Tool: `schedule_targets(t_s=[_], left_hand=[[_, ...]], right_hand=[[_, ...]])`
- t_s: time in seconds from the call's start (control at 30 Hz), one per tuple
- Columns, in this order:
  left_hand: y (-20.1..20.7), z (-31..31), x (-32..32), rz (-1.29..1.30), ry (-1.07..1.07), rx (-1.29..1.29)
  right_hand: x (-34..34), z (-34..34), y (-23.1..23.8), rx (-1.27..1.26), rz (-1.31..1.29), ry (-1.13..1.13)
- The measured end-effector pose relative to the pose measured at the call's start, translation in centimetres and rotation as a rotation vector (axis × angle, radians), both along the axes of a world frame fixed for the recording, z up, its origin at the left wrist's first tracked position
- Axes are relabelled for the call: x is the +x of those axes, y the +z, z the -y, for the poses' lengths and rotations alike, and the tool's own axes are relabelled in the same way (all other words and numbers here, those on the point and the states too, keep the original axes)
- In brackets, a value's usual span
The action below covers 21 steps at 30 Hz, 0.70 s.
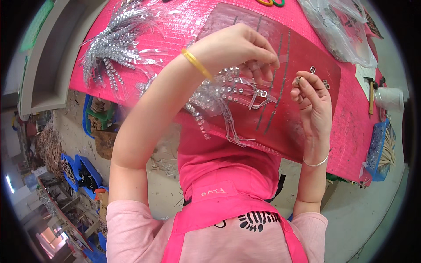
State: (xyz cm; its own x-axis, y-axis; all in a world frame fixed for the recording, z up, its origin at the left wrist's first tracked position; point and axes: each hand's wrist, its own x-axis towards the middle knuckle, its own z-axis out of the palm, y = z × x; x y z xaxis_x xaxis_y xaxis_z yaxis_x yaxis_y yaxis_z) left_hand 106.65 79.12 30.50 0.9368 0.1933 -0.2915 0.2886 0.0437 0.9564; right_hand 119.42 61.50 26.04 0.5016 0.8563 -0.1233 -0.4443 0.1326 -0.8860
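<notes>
My left hand (pixel 252 50) is closed over the dark red mat (pixel 302 48), pinching a clear plastic strap (pixel 283 58) whose end shows beyond the fingertips. My right hand (pixel 312 90) holds a small metal buckle (pixel 298 81) between thumb and finger. Two more small buckles lie near that hand, one a loose buckle (pixel 312 69) just above it. Below my left hand, a bunch of clear straps with rhinestones (pixel 206 96) lies partly on the mat. One strap there carries a fastened silver buckle (pixel 262 93). My left forearm hides part of the bunch.
A larger pile of rhinestone straps (pixel 109 44) lies at the far left of the pink table (pixel 346 144). At the right are a hammer (pixel 372 96), a white roll (pixel 389 97) and a blue basket (pixel 378 151) of sticks. A clear plastic bag (pixel 340 26) sits at the far right.
</notes>
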Motion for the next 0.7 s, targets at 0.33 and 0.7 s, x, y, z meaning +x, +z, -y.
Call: schedule_targets(t_s=[0.33, 0.7], left_hand=[[-1.3, 0.6, 0.2, 0.05, -0.049, 0.051], [-2.3, 3.1, -0.8, 0.079, 0.159, -0.176]], right_hand=[[-0.1, -2.2, 0.7, 0.054, 0.056, 0.014], [-0.8, -0.9, 0.7, -0.074, -0.037, 0.184]])
